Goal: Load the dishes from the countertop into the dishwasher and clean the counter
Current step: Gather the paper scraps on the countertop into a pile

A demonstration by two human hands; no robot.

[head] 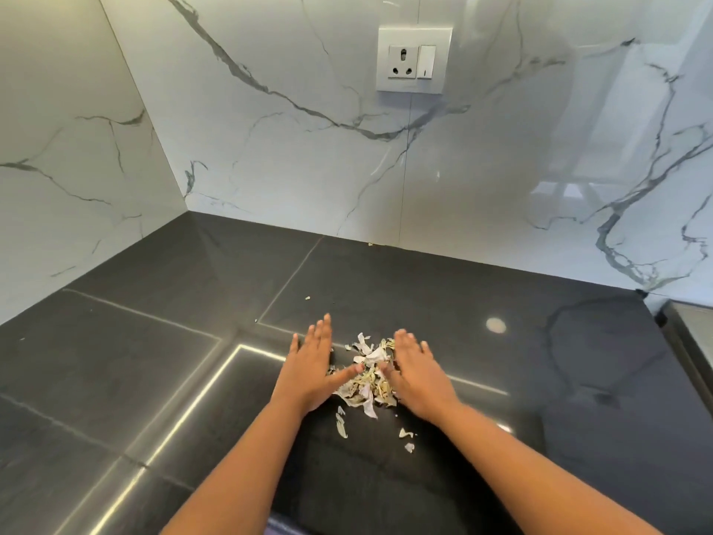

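Pile of pale peel scraps point(368, 374) on dark countertop point(154, 361): flanked by left hand point(310, 370) and right hand point(418, 374), fingers extended flat, nothing gripped.

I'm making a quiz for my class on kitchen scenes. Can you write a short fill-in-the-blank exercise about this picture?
1. The pile of scraps lies between the left hand and the ____ hand.
2. The countertop is ____ in colour.
3. The socket is mounted on the ____.
4. Both hands have their fingers ____.

Missing words: right; black; wall; straight
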